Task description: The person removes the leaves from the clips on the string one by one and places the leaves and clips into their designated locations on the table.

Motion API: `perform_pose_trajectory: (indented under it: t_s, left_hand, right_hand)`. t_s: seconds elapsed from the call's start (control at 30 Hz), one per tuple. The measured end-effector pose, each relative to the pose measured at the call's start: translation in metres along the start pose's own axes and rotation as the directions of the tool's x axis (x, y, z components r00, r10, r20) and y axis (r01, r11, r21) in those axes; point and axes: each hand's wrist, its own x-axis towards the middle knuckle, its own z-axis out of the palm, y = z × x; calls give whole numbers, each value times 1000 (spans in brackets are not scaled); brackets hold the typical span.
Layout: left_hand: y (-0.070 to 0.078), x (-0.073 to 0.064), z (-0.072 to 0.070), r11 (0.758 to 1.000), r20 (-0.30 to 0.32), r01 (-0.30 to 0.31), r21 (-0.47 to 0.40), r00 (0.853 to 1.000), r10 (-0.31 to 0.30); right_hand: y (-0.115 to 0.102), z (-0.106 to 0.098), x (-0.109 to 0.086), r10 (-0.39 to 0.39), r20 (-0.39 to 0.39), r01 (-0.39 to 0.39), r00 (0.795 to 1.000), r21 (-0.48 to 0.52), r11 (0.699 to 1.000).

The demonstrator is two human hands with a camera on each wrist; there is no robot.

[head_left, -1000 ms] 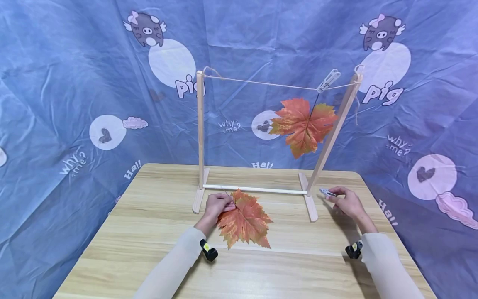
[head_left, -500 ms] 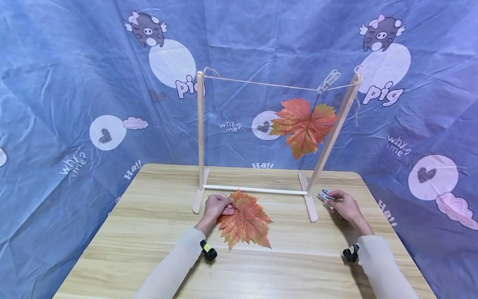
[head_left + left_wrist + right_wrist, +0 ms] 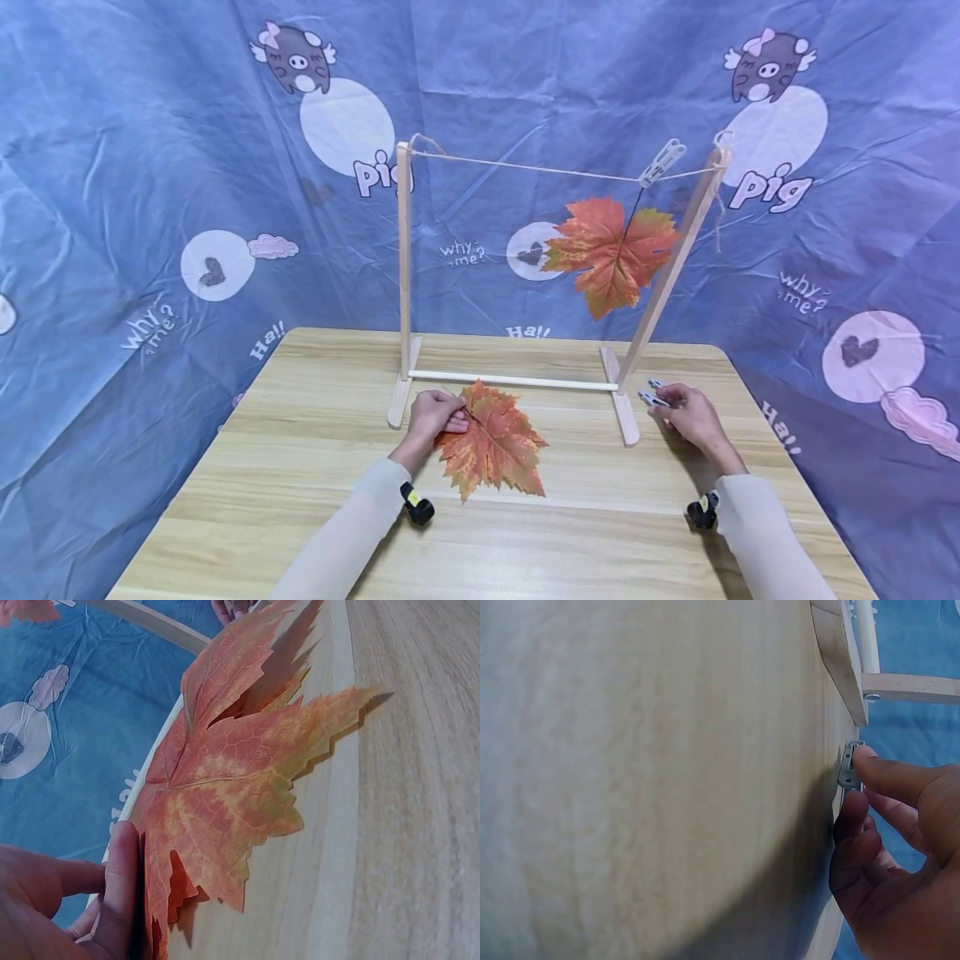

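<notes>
Head view: the left hand [image 3: 435, 417] is pinching a red-orange maple leaf [image 3: 495, 443] by its stem side, grip closed, the leaf sitting in front of the wooden stand [image 3: 405, 258]. Just right of the stand, the right hand [image 3: 696, 419] is pinching a pale plastic clothespin [image 3: 652, 399]; a second maple leaf [image 3: 600, 254] is hanging between the stand's posts.

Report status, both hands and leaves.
Left hand holds lower leaf. Right hand grips clothespin. Upper leaf hangs clipped to string. Possible obstacle: rack's right foot, between hands.
</notes>
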Motion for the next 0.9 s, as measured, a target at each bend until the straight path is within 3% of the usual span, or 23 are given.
perform_pose_trajectory:
  t_s: [0.33,0.5,0.9]
  left_hand:
    - [2,0,-1,1000,-17,25,6,1000,-25]
    - [6,3,-3,1000,-25,27,1,999,-27]
    - [35,6,-9,997,-38,-14,79,999,17]
  right_hand:
    - [-6,-1,-2,43,5,-43,999,7,999]
    - [-12,-4,-3,12,-30,-13,999,-15,1000]
    - [-43,-19,-2,-68,-124,59,990,-72,996]
